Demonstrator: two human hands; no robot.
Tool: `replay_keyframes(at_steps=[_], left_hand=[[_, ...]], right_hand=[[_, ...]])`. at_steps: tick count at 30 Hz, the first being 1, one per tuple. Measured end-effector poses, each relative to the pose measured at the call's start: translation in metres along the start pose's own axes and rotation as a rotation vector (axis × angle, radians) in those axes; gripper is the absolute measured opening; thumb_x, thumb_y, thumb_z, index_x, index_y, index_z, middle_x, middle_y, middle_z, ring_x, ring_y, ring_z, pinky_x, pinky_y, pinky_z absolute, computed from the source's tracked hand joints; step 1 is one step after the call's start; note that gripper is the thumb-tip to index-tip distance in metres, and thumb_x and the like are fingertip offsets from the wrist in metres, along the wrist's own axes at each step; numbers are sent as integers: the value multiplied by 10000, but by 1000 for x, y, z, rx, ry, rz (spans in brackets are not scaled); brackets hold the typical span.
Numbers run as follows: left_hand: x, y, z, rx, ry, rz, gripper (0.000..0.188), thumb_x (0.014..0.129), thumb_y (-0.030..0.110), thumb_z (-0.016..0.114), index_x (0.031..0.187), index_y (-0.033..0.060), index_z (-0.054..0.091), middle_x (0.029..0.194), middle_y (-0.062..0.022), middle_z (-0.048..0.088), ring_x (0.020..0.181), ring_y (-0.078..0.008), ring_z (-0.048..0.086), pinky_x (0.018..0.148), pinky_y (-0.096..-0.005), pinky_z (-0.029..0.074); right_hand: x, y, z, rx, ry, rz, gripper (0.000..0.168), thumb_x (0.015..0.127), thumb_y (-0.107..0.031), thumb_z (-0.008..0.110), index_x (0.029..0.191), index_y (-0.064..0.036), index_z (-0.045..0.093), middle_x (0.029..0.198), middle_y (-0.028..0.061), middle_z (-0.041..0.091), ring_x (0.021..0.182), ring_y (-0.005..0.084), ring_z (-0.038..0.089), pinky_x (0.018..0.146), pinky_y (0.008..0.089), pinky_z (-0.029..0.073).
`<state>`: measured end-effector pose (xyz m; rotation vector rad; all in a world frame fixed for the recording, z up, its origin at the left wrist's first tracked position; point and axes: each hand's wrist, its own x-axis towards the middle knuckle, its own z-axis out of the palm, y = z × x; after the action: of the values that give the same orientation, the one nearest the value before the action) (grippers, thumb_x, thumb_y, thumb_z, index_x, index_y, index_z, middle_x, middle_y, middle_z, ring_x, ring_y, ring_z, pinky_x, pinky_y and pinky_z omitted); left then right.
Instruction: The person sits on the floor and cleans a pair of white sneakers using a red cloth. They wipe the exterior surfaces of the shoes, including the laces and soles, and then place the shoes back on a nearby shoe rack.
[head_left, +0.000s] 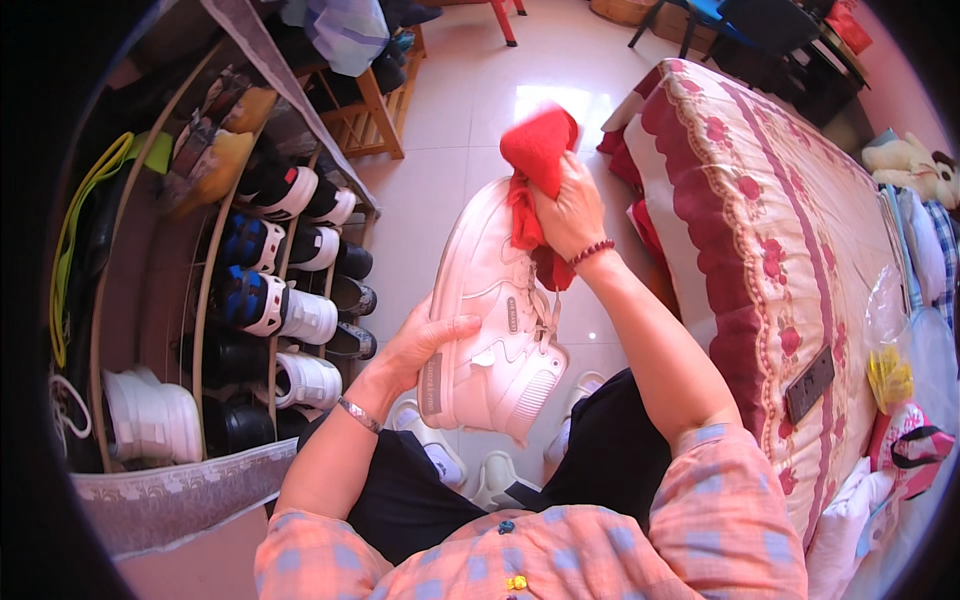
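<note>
My left hand (420, 337) grips a white lace-up sneaker (487, 300) by its sole, thumb lying across the side of the shoe. The sneaker is held in the air above my lap, side panel facing me, toe pointing away and heel low. A red cloth (541, 150) is bunched in my right hand (568, 206), which is at the toe end. Part of the cloth lies against the upper near the laces, and its top edge looks blurred. Between my feet, another white shoe (501, 480) stands on the floor, partly hidden by my clothing.
On my left stands a shoe rack (201, 300) with several pairs and a fabric cover (187, 495). A bed with a floral bedspread (750, 225) is on my right, a phone (810, 386) lying on it. Farther off are a wooden rack (379, 112) and a tiled floor (442, 180).
</note>
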<state>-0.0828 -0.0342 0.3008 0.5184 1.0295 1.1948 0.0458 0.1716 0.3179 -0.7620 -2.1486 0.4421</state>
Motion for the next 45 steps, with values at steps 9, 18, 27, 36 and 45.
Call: replay_keyframes(at_steps=[9, 18, 27, 36, 45], left_hand=[[5, -37, -42, -196, 241, 39, 595, 858, 153, 686, 1389, 82, 426, 1336, -61, 514, 1184, -183, 532, 987, -366, 463], [20, -14, 17, 146, 149, -39, 692, 794, 140, 725, 1378, 4, 381, 1237, -153, 567, 1073, -249, 603, 905, -344, 501], [24, -28, -12, -92, 232, -35, 643, 823, 116, 680, 1388, 26, 388, 1241, -121, 568, 1096, -218, 597, 906, -332, 505], [11, -6, 21, 29, 52, -44, 556, 851, 175, 659, 1323, -35, 453, 1203, -156, 603, 1029, -255, 632, 925, -363, 499], [3, 4, -1, -418, -12, 111, 629, 948, 464, 527, 1400, 41, 417, 1316, -136, 558, 1158, -278, 579, 1013, -427, 462]], right_hand=[[-84, -82, 9, 140, -279, -286, 438, 671, -283, 715, 1055, -96, 615, 1342, 111, 496, 1291, 318, 398, 1044, 574, 295], [-23, -11, -3, 246, -326, 278, 389, 872, -392, 528, 1159, -149, 628, 1201, 137, 615, 1205, 353, 493, 988, 465, 392], [-77, -56, 12, 80, -220, -79, 575, 698, -325, 724, 1219, -137, 572, 1416, 114, 396, 1355, 358, 296, 1026, 677, 264], [-25, 42, 13, 1066, -144, 922, 393, 873, -475, 611, 926, -86, 633, 772, 38, 653, 638, 168, 619, 607, 305, 511], [-35, -20, 3, 1909, -310, 1094, 472, 861, -510, 639, 1063, -84, 609, 913, 70, 673, 748, 181, 645, 689, 313, 551]])
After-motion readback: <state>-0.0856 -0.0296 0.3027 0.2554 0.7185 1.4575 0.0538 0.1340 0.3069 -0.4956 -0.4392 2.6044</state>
